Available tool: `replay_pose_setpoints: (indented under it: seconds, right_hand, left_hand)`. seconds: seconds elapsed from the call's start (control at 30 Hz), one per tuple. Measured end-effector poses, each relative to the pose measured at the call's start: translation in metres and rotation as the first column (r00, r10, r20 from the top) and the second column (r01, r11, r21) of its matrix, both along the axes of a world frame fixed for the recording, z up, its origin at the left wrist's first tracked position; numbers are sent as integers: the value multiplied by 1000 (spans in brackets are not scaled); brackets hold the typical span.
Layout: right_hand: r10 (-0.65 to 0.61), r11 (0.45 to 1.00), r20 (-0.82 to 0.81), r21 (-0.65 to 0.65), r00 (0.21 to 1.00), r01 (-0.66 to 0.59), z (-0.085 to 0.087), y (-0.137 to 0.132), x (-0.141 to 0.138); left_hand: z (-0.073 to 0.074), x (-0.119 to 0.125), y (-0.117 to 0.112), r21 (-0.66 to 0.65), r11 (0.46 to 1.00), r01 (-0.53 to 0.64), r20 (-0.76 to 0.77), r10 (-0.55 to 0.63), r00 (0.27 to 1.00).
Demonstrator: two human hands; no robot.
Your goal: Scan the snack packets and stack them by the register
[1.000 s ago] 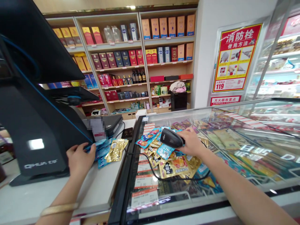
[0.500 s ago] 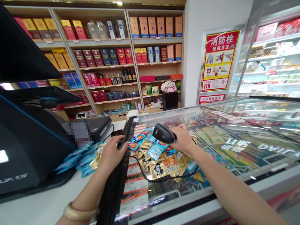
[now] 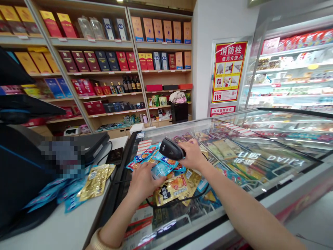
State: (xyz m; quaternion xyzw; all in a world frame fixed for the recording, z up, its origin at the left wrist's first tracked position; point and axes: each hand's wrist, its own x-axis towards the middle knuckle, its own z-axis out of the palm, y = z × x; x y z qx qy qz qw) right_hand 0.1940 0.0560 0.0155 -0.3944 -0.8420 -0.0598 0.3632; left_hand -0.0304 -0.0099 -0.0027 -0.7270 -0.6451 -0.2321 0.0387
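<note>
My right hand (image 3: 192,155) grips a black barcode scanner (image 3: 171,150), its head pointing left over a pile of small snack packets (image 3: 179,182) lying on the glass lid of a freezer (image 3: 260,156). The scanner's black cord (image 3: 179,202) loops across the glass. My left hand (image 3: 143,180) rests on the pile, fingers closing round a light blue packet (image 3: 160,170). A second heap of blue and gold packets (image 3: 85,184) lies on the white counter (image 3: 59,229) to the left.
A black register terminal (image 3: 18,166) fills the left edge. Shelves of boxed goods and bottles (image 3: 111,62) line the back wall. A red fire-hydrant poster (image 3: 228,71) hangs on the white pillar. A chilled display case (image 3: 291,69) stands at the right.
My left hand has moved right, from the packets by the register across the counter edge onto the pile on the glass. The view has swung right. The right hand keeps holding the scanner.
</note>
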Motion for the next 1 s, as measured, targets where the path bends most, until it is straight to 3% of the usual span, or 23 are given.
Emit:
replay_pose_setpoints:
  seconds: [0.2,0.43,0.7,1.0]
  right_hand:
    - [4,1000,-38,-10,999,-5,-3,2,0]
    - [18,1000,-35,-6,999,-18,-8,5,0]
    - [191,981,96,-12,977,-191,0,-12,-11]
    - [261,965,127,-29,957,-260,3,-22,-18]
  left_hand:
    - [12,-27,-3,133,984,117,259,-149,954]
    - [19,-46,-4,253,965,-66,506,-74,859]
    - [8,-48,4,304,946,-107,581,-95,808]
    - [11,-45,1,241,957,-160,425,44,904]
